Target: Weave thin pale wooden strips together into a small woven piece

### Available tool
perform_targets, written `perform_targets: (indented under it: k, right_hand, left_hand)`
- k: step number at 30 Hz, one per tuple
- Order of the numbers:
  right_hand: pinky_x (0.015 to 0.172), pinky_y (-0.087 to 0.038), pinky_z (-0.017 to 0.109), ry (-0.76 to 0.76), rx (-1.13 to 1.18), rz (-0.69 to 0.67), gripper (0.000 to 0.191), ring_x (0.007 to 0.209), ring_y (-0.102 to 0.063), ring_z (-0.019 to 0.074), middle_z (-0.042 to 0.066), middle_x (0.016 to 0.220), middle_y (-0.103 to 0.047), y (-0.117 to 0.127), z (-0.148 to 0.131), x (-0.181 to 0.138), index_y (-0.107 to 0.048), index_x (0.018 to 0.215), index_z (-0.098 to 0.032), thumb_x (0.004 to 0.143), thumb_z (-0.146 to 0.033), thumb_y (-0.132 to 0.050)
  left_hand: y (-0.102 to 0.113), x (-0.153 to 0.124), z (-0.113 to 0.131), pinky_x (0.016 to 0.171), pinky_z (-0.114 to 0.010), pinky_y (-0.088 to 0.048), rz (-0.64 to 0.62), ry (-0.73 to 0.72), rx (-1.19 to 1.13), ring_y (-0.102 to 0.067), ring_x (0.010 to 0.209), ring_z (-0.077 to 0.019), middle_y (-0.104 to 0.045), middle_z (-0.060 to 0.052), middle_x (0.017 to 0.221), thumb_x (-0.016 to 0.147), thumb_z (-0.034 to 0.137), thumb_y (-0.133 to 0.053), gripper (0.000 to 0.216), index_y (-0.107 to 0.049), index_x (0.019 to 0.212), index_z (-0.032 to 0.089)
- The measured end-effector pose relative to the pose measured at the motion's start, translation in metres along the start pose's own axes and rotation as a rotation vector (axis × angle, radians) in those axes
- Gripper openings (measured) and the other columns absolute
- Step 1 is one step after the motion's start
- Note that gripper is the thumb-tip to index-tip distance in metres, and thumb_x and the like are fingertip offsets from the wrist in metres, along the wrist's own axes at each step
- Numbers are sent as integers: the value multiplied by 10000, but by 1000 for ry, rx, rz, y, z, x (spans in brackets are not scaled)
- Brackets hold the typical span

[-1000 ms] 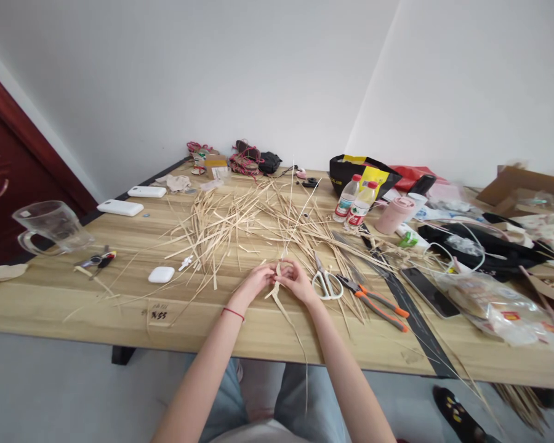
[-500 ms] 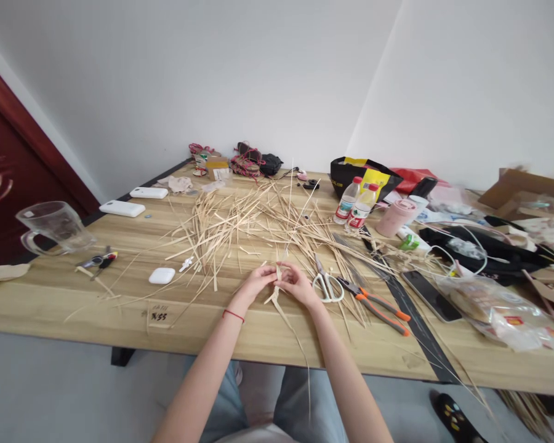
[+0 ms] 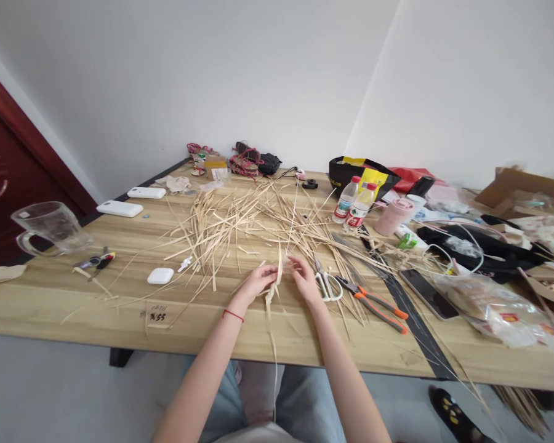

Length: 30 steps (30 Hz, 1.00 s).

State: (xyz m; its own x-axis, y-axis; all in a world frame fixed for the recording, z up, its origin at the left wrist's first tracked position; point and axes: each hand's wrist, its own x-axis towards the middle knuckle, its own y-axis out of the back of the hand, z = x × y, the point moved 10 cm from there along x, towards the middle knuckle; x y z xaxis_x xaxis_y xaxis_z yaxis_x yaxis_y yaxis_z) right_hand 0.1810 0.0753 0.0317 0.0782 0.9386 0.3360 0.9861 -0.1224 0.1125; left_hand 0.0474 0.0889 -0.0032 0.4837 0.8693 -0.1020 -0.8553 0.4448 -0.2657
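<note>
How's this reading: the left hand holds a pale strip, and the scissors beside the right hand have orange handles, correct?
One slip: the scissors have white handles, not orange, as the head view shows. The rest stands: the left hand holds a pale strip, and the scissors lie beside the right hand.

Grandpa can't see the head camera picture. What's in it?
A bare left hand pinches pale, flat, straw-like strips, the bare right hand close beside. A tan straw-like pile, white-handled metal scissors and orange-and-grey pliers lie on the light wooden table.
</note>
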Motion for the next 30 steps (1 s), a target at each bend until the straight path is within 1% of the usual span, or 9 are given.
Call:
perform_targets:
  k: [3,6,10,13,17,20,23,27,30]
  right_hand:
    - [855,-472,382,93,-57,-16,459,1084,-515,233,83,1237,-513,-1,-10,-1,-561,1208,-269,757,-187,-535]
    - [930,-441,405,123,-83,-89,575,1274,-375,253,75,1386,-389,-10,-15,-3,-479,1297,-304,746,-153,-543]
    - [1022,-364,441,128,-98,-81,680,1377,-218,239,47,1481,-261,-11,-17,-4,-349,1380,-341,759,-148,-549]
    - [1096,-252,460,165,-139,-51,571,1386,-206,235,44,1477,-266,-8,-23,-5,-439,1323,-316,782,-178,-557]
    - [1106,-207,473,208,-204,-5,212,1320,-323,264,63,1385,-404,-3,-32,-4,-650,995,-255,789,-240,-600]
    - [1038,-306,472,193,-195,13,77,1134,-494,264,80,1139,-595,0,-33,-3,-659,838,-240,790,-292,-630]
    - [922,-404,452,144,-182,-5,126,904,-577,249,65,887,-659,-2,-29,-3,-666,832,-236,794,-353,-639]
    - [827,-448,410,133,-214,-56,186,825,-591,234,63,877,-665,-10,-27,-7,-678,910,-235,837,-378,-585]
    - [801,-448,393,181,-248,-67,200,820,-586,229,65,880,-656,-15,-32,-9,-671,951,-236,872,-358,-535]
  left_hand:
    - [-3,-2,2,508,-201,-354,-22,10,31,-487,538,-85,-600,-16,684,659,351,-755,326,-712,908,146]
    - [-12,-6,2,513,-203,-348,-96,37,23,-488,549,-90,-617,-25,704,687,337,-737,331,-710,963,156]
    - [-21,-12,2,502,-202,-322,-171,83,18,-472,534,-87,-610,-23,660,700,328,-729,328,-710,975,150]
    - [-24,-15,2,505,-204,-317,-192,99,18,-477,529,-88,-596,-15,628,690,331,-736,317,-714,946,146]
    - [-25,-16,6,504,-210,-321,-200,79,25,-487,531,-91,-591,-14,640,688,337,-734,286,-709,901,148]
    - [-19,-13,10,516,-204,-340,-146,33,-34,-499,554,-86,-590,-9,672,694,325,-732,251,-694,874,153]
    - [-7,-7,15,573,-206,-390,-36,-44,-144,-537,619,-95,-604,-14,715,668,292,-755,243,-685,852,149]
    - [17,-3,17,668,-221,-441,181,-141,-270,-570,680,-104,-650,-26,800,615,266,-784,285,-688,861,160]
    - [23,-2,17,699,-227,-454,238,-169,-277,-585,725,-112,-680,-57,926,591,251,-793,336,-698,902,164]
